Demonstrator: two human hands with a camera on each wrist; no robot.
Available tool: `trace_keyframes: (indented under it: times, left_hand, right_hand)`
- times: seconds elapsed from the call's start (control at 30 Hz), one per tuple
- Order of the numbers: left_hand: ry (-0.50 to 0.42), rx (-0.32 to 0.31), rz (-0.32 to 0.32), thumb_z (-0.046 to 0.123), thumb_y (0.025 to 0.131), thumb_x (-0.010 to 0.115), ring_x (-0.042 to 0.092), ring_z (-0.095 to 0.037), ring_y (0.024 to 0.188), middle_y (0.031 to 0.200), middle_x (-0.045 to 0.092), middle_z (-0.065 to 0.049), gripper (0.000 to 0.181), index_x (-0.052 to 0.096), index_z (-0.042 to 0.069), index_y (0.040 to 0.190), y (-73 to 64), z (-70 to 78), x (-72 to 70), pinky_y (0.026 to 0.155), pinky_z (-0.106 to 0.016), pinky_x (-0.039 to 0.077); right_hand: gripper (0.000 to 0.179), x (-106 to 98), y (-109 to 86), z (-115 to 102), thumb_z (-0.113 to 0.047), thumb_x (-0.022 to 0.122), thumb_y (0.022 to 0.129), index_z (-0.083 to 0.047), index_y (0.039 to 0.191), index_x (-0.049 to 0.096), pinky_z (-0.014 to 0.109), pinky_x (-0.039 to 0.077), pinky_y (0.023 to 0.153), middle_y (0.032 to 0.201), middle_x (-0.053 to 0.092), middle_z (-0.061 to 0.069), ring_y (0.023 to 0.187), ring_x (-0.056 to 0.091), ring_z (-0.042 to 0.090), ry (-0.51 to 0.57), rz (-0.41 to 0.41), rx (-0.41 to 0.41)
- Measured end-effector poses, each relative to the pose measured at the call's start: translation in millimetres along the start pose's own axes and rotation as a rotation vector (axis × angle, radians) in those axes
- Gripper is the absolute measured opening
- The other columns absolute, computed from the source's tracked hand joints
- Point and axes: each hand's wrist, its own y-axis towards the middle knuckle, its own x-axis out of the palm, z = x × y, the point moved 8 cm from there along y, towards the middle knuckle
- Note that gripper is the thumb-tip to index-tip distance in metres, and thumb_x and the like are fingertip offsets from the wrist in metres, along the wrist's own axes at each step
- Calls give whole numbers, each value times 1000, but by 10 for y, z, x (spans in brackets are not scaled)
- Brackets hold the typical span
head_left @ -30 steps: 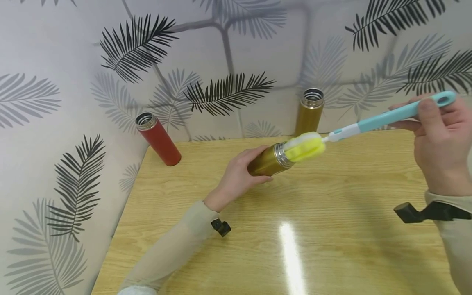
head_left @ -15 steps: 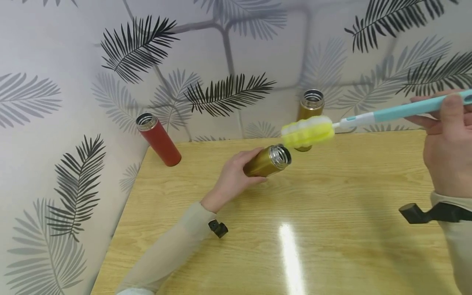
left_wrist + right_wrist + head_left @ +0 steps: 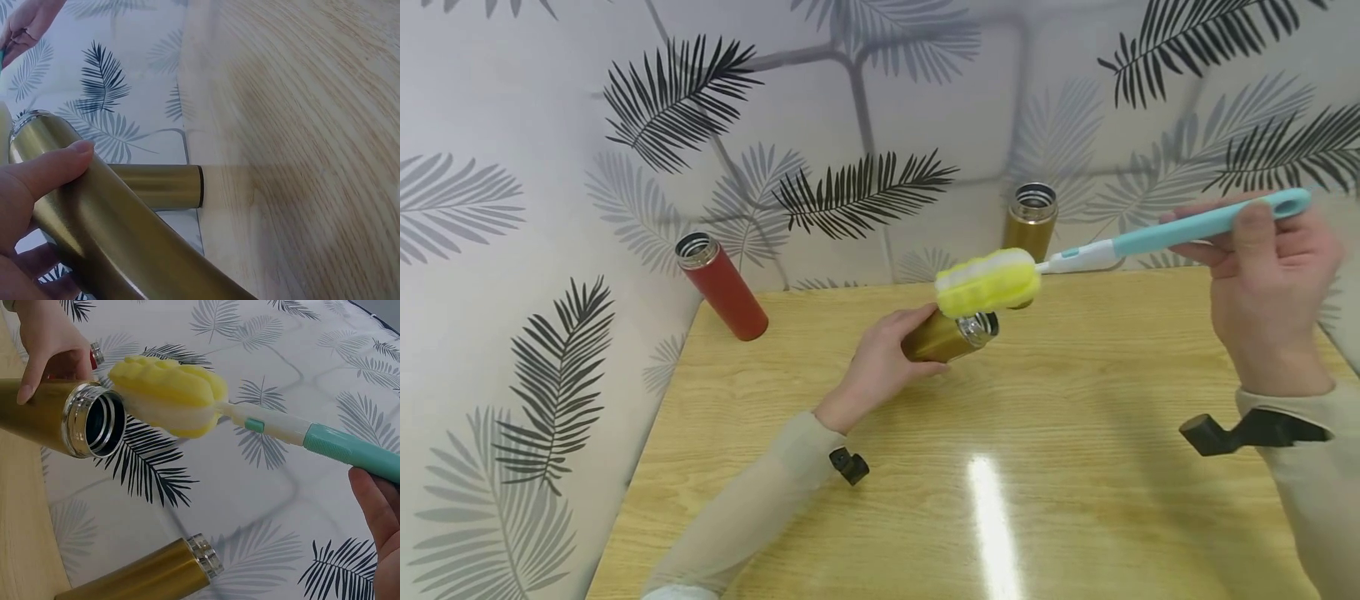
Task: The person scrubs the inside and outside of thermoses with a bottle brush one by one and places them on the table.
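Observation:
My left hand (image 3: 883,354) grips a gold thermos flask (image 3: 106,219) round its body, tilted with its uncapped steel mouth (image 3: 97,422) toward the right. My right hand (image 3: 1273,283) holds a bottle brush (image 3: 1180,233) by its turquoise handle, thumb on top. The brush's yellow and white sponge head (image 3: 169,397) is outside the flask, just behind and above the mouth, and in the head view it overlaps part of the neck. In the left wrist view the thumb lies along the flask's side.
A second gold flask (image 3: 1030,225), uncapped, stands upright at the table's back edge, partly behind the brush. To the left stands an open red flask (image 3: 724,287). A wall with leaf-patterned covering (image 3: 880,108) rises behind the wooden table (image 3: 850,517).
The sponge head has come out of the flask's mouth, drawn up and right, then moved back left over the neck. The left hand with the flask has shifted only slightly.

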Motion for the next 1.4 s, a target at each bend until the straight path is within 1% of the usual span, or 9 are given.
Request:
trace_keyframes:
  times: [0.13,0.27,0.5,0.73,0.83,0.93,1.07,1.2,1.4]
  left_hand:
    - [14,17,-7,23,81,92,61,-29,125,142,63,-11,83,52,12,154,1,54,6,104,-46,50]
    - [14,15,-10,25,81,92,61,-27,125,142,64,-9,83,52,18,154,-4,75,11,103,-46,50]
    - [-7,32,-3,24,80,93,61,-26,123,141,64,-8,84,53,19,154,-7,98,-3,102,-45,50]
    - [-81,39,63,20,77,95,62,-27,122,138,66,-10,84,56,17,151,-8,77,-77,102,-45,51]
    - [-77,37,86,19,76,95,62,-28,122,139,66,-11,84,57,16,150,5,59,-114,102,-47,51]
    - [-61,24,101,20,77,95,62,-30,120,137,66,-13,84,56,15,151,14,24,-131,102,-49,50]
    - [-48,-19,127,22,77,95,62,-31,116,134,66,-15,85,55,16,152,19,-45,-147,99,-50,50]
    - [-23,-60,143,26,78,94,61,-32,114,133,65,-15,85,54,18,153,23,-88,-165,96,-50,51]
    - [4,-86,141,29,79,94,61,-32,113,133,64,-14,85,54,20,154,28,-96,-170,94,-49,51]
  right_hand:
    - [31,15,-9,21,-1,62,102,30,105,55,38,62,80,96,73,29,89,76,34,-67,-10,-15]
    - [32,-43,-5,31,-3,64,101,28,107,55,38,62,80,96,72,29,91,75,34,-98,17,-31]
    - [27,-176,2,43,-1,59,103,26,108,57,36,62,78,95,72,27,93,75,33,-191,62,-48]
    - [22,-292,-20,48,0,59,103,23,104,60,31,62,75,91,72,22,90,76,28,-262,78,-57]
    - [19,-315,-45,48,1,59,104,20,101,61,30,62,74,89,72,21,89,76,27,-285,68,-51]
    - [19,-296,-49,45,3,58,103,22,100,59,31,62,73,88,72,22,87,76,28,-242,37,-46]
    - [21,-262,-56,25,3,58,103,24,100,57,33,63,73,86,71,22,85,76,29,-201,7,-33]
    - [21,-223,-57,-4,3,58,103,23,99,57,33,62,71,85,70,21,84,76,28,-206,-3,-27]
    - [19,-186,-35,-19,6,58,103,24,97,55,36,63,70,85,71,25,82,76,32,-126,9,-10]
